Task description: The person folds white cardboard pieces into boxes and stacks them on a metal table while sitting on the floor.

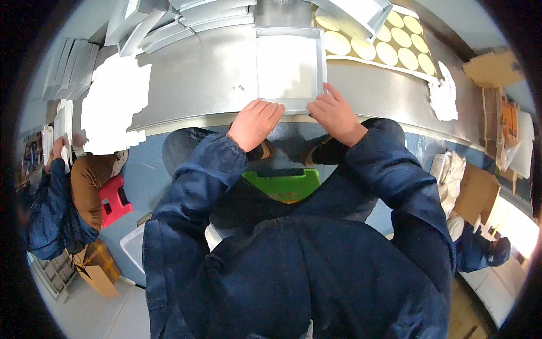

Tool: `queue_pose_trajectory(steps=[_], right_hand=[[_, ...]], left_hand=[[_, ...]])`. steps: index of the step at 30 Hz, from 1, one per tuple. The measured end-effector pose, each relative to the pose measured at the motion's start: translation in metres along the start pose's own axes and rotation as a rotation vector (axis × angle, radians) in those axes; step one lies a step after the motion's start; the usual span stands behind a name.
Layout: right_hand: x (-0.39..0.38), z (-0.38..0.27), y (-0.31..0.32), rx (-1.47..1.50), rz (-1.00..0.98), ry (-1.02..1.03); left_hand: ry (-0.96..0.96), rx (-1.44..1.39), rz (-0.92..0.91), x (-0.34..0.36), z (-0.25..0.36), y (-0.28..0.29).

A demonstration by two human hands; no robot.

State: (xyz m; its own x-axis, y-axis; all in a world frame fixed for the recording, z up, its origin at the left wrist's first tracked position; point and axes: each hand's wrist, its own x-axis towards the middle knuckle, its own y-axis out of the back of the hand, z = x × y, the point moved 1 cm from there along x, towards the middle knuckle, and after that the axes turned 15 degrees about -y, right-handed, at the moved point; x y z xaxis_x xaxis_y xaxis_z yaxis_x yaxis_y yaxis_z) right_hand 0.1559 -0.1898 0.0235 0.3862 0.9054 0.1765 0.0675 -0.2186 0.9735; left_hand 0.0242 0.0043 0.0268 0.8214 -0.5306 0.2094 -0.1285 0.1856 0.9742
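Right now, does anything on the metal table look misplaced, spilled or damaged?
A crumpled white wad lies near the front edge of the metal table, untidy beside the yellow-dotted sheet. Small dark specks, possibly dirt, show left of the open box.

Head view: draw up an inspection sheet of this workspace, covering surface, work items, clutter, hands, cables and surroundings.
Surface: grey metal bench, small dark specks left of the open box.
Work items: that box, grey-walled, white inside, at the bench's near edge.
Clutter: grey boxes at far left; white sheets overhanging the near edge; sheet of yellow discs and crumpled white paper at right.
Hands: left hand and right hand at the box's near wall; grip unclear.
Cables: nothing seen.
Surroundings: co-worker and pink stool at left; green stool below.
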Motion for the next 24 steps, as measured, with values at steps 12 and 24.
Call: queue_pose_trajectory(steps=[12, 24], right_hand=[[0.002, -0.014, -0.005, -0.073, -0.099, -0.113], [0.009, -0.036, 0.024, -0.038, -0.344, -0.187]], left_hand=[[0.030, 0.048, -0.066, -0.005, 0.002, -0.005], [0.034, -0.069, 0.081, 0.021, 0.027, -0.025]])
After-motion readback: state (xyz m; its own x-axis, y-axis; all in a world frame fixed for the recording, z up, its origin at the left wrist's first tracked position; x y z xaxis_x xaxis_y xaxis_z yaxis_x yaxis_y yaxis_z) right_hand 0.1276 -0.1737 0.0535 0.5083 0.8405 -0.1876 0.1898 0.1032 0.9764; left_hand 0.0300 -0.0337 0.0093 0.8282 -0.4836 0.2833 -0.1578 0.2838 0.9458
